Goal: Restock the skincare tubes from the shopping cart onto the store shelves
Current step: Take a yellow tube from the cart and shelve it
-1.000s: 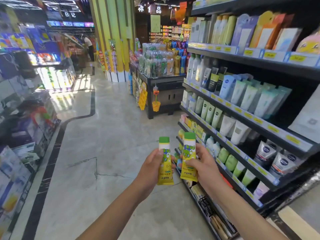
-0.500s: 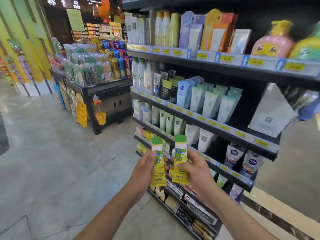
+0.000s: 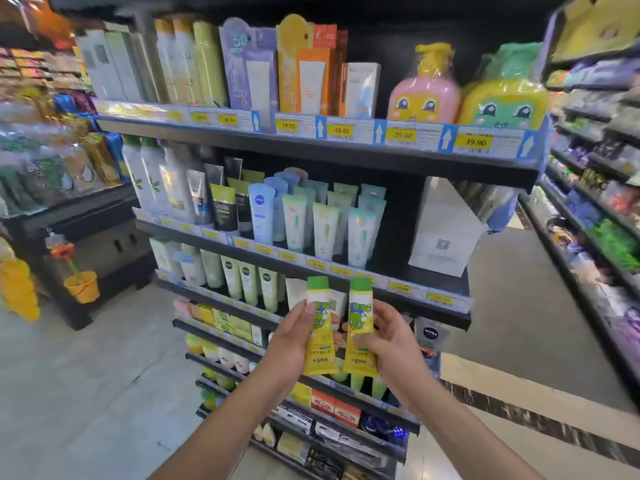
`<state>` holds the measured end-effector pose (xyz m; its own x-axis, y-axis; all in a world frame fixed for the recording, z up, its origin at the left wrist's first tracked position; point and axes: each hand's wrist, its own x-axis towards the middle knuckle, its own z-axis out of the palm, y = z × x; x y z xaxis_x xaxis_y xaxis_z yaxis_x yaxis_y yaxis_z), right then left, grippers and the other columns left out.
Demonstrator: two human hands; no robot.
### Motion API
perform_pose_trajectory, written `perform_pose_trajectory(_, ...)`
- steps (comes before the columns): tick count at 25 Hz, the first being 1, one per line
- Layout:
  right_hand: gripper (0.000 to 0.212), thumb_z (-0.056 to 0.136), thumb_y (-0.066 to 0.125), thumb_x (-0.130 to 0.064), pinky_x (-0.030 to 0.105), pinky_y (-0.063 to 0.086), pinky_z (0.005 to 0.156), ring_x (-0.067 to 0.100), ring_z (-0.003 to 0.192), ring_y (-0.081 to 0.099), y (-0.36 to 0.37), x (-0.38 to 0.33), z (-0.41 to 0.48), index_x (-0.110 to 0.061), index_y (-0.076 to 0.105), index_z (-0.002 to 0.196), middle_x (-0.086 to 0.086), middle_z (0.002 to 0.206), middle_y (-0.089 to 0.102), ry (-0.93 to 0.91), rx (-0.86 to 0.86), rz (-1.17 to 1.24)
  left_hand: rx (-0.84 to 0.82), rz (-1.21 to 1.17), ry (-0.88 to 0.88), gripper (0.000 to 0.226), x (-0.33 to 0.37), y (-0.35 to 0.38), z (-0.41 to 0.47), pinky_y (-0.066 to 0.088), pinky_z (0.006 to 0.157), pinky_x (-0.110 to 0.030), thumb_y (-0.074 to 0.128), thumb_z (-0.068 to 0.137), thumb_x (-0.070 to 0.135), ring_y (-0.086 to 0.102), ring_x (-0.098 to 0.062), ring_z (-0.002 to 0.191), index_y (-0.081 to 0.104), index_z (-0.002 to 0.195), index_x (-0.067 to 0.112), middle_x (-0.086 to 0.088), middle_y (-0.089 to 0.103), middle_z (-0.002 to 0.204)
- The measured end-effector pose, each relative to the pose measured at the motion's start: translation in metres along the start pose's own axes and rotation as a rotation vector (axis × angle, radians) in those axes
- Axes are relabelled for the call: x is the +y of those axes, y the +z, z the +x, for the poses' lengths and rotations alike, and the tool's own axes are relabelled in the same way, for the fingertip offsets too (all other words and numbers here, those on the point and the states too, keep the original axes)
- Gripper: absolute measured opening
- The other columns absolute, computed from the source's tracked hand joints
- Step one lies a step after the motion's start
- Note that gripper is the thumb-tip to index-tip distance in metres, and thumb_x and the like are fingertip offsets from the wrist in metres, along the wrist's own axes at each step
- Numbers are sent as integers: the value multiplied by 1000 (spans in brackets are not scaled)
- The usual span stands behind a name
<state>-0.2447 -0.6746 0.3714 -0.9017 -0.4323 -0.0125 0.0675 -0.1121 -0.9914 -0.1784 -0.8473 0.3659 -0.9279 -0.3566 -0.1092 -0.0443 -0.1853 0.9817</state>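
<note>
head view, facing the shelf unit (image 3: 346, 157) square on. i hold one tube per hand, both upright with green caps up, in front of the lower shelf levels.

left hand (image 3: 291, 344): fingers curled round the left tube (image 3: 322, 353), thumb laid across its front beside the printed cartoon.

right hand (image 3: 391, 341): thumb and fingers pinch the right tube (image 3: 360, 313) at its lower half.

the two tubes stand side by side, just beside each other; i cannot tell whether they touch. neither tube rests on a shelf.

farther back, a row of pale green tubes (image 3: 325, 230) stands on the second level, with a white box (image 3: 446, 230) leaning at its right end. on the top level, right side, a pink bottle (image 3: 424, 95) stands beside a yellow bottle (image 3: 505, 98), above yellow price tags (image 3: 401, 135). left of the unit, a yellow bucket (image 3: 83, 287) hangs at the front of a dark counter (image 3: 86, 237).
</note>
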Motion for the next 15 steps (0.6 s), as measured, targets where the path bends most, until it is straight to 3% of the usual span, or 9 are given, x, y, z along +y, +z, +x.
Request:
perform_pose_trajectory(2, 55, 79, 76, 5, 58, 55, 95, 24, 106, 72, -18, -4, 11, -20, 59, 125, -1, 115, 74, -17, 56, -33, -53, 19, 19, 46, 7, 23, 16, 60, 87, -50, 49, 103, 49, 74, -31, 94, 68, 122, 11, -19, 76, 107)
perform_pose_trajectory(6, 45, 88, 75, -2, 35, 59, 89, 7, 104, 70, -48, -23, 23, -30, 63, 121, -10, 115, 73, -68, 115, -167, -101, 24, 13, 38, 8, 52, 45, 59, 92, -57, 42, 109, 40, 74, -29, 92, 69, 116, 14, -14, 77, 106)
perform_pose_trajectory(10, 41, 92, 74, -10, 32, 62, 83, 8, 106, 70, -76, -55, 34, -29, 65, 127, -12, 119, 72, -155, 123, -262, -157, 13, 23, 41, 7, 61, 70, 58, 92, -59, 45, 105, 44, 74, -29, 92, 66, 117, 11, -11, 76, 105)
perform_pose_trajectory(15, 40, 93, 67, -2, 26, 61, 74, 25, 98, 74, -107, -96, 67, -29, 70, 123, 5, 124, 63, -61, 188, -371, -234, -7, 13, 55, 8, 61, 99, 59, 89, -53, 49, 92, 52, 74, -27, 92, 64, 122, 8, -12, 76, 110)
